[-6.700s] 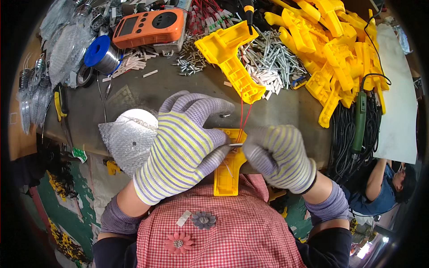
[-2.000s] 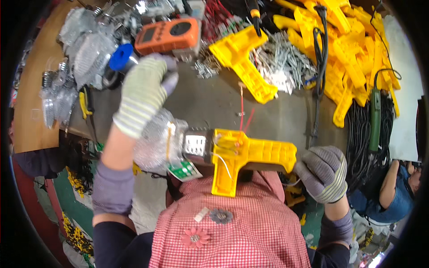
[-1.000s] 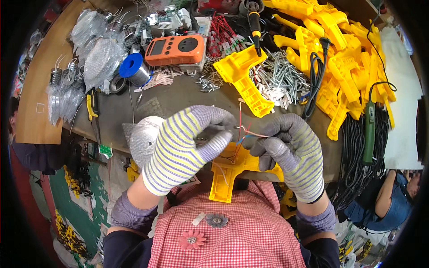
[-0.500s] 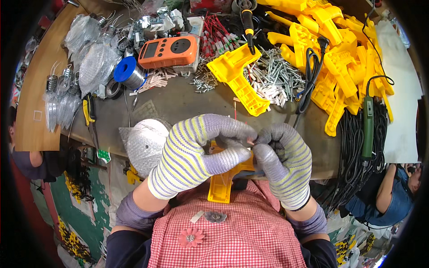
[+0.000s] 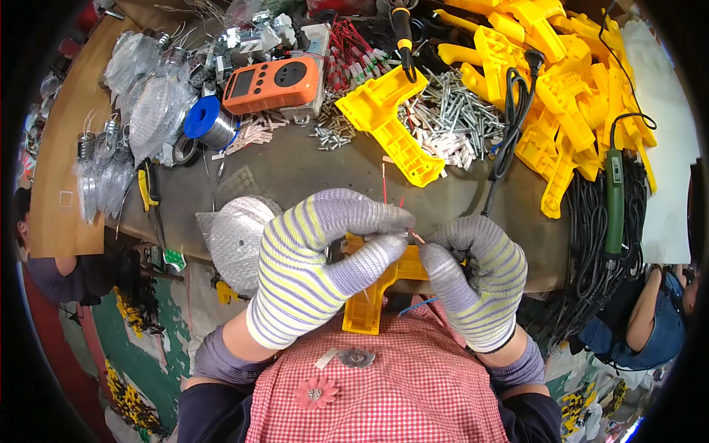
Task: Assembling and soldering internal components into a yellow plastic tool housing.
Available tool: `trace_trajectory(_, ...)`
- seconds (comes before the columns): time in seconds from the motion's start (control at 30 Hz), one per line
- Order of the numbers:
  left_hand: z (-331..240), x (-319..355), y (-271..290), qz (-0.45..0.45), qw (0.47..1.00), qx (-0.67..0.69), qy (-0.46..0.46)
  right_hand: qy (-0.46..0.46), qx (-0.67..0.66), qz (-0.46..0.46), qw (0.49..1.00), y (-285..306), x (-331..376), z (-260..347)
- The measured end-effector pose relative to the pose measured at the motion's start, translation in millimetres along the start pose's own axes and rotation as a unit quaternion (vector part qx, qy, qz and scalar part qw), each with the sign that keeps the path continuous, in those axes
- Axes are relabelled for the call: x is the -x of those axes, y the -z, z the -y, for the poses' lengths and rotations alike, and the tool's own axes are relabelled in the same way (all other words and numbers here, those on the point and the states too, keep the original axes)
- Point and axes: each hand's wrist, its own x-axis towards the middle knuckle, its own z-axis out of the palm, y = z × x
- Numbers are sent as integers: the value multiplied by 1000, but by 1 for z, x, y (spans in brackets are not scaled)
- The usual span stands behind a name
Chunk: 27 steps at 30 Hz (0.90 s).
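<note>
While both hands are brought together above the yellow half-shell [image 5: 362,310], the step in hand is judged to be fine working of the copper-coloured wire end [image 5: 418,238] between opposing fingertips. The next move would call for a steady right pinch, small left fingertip adjustments and a clear view of the strands. The right hand [image 5: 480,284] has thumb and index finger closed on the wire end, which projects toward 10 o'clock from that pinch. The left hand [image 5: 306,269] has thumb and index tips almost meeting, right beside the projecting end; whether they grip it cannot be told. Taking the wire end as centre, the half-shell extends from 6 to 8 o'clock, partly hidden by the left hand; the blue wire [image 5: 419,306] lies at 6 o'clock, below the right thumb; the red wire [image 5: 384,184] stands at 11 o'clock; the second half-shell [image 5: 399,136] rests on the bench [image 5: 295,166] at 12 o'clock; and the bubble-wrapped disc [image 5: 240,244] lies at 9 o'clock, beside the left hand.
</note>
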Motion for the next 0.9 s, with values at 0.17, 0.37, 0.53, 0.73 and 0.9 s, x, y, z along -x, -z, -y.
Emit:
trace_trajectory(0.17, -12, 0, 13, 75, 908, -335, -243, 38, 86, 8, 996, -2, 1, 2)
trace_trajectory(0.37, -6, 0, 16, 87, 980, -139, -110, 19, -13, 25, 999, 2, 1, 0)
trace_trajectory(0.53, -3, 6, 15, 41, 996, 58, 62, 25, -16, 25, 999, 3, 0, -1)
trace_trajectory(0.73, 7, 4, 17, 60, 995, 76, 21, 41, 3, 46, 998, 4, -3, 1)
trace_trajectory(0.9, 6, -2, 13, 40, 997, 67, -4, 67, 34, 44, 996, 2, 0, -6)
